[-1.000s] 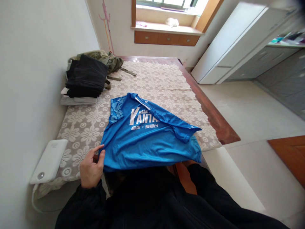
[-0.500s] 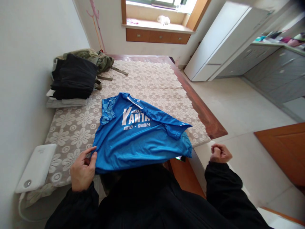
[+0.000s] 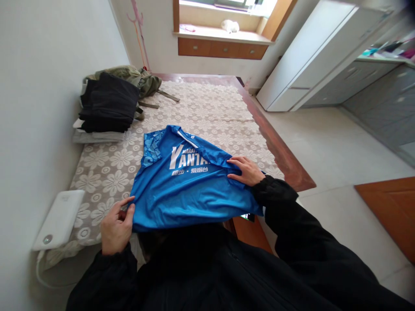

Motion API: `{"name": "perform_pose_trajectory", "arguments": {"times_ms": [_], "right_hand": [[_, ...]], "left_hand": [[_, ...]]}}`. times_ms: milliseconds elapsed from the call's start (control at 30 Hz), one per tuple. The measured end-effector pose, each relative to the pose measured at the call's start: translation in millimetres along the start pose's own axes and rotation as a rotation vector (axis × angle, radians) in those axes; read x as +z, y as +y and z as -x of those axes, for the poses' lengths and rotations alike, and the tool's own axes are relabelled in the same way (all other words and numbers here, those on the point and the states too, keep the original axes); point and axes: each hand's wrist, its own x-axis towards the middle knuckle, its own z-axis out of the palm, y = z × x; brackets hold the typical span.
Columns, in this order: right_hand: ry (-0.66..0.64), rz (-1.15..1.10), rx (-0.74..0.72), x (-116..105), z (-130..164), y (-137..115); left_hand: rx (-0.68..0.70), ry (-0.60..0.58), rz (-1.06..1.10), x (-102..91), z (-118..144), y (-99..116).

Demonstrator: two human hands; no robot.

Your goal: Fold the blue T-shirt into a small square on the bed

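A blue sports shirt [image 3: 181,190] with white lettering lies on the bed's flowered lace cover [image 3: 207,108], its hem hanging over the near edge. My left hand [image 3: 115,226] pinches the shirt's lower left corner between thumb and fingers. Fingers spread, my right hand [image 3: 244,169] rests flat on the folded-over right sleeve of the shirt.
A stack of folded dark clothes [image 3: 108,108] and an olive bag [image 3: 142,80] sit at the far left by the wall. A white power bank [image 3: 58,220] lies at the near left corner. The bed's wooden frame [image 3: 285,160] borders tiled floor on the right.
My right hand came up from beside the bed and landed on the shirt's folded right sleeve. The left hand kept its pinch on the corner.
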Motion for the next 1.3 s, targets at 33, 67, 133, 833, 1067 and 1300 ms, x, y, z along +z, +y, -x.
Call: {"name": "perform_pose_trajectory", "arguments": {"times_ms": [33, 67, 133, 833, 1067, 1300], "right_hand": [[-0.011, 0.022, -0.002, 2.5, -4.0, 1.2], [-0.015, 0.04, -0.003, 4.1, -6.9, 2.4], [-0.015, 0.058, 0.005, 4.6, -10.4, 4.1], [0.216, -0.277, 0.368, -39.6, -111.4, 55.0], [1.031, -0.227, 0.576, -17.4, 2.5, 25.7], [1.07, -0.131, 0.925, 44.1, 139.7, -44.0]], "left_hand": [[0.0, -0.007, 0.007, -0.3, -0.2, -0.1], [0.0, -0.015, 0.014, -0.6, -0.5, -0.1], [0.002, -0.036, 0.027, -1.5, -1.3, -0.1], [0.118, -0.216, -0.029, -24.2, -9.7, 6.6], [0.145, -0.184, -0.01, -26.9, -17.5, 5.5], [0.371, -0.45, 0.02, -12.2, -59.0, 80.8]]}}
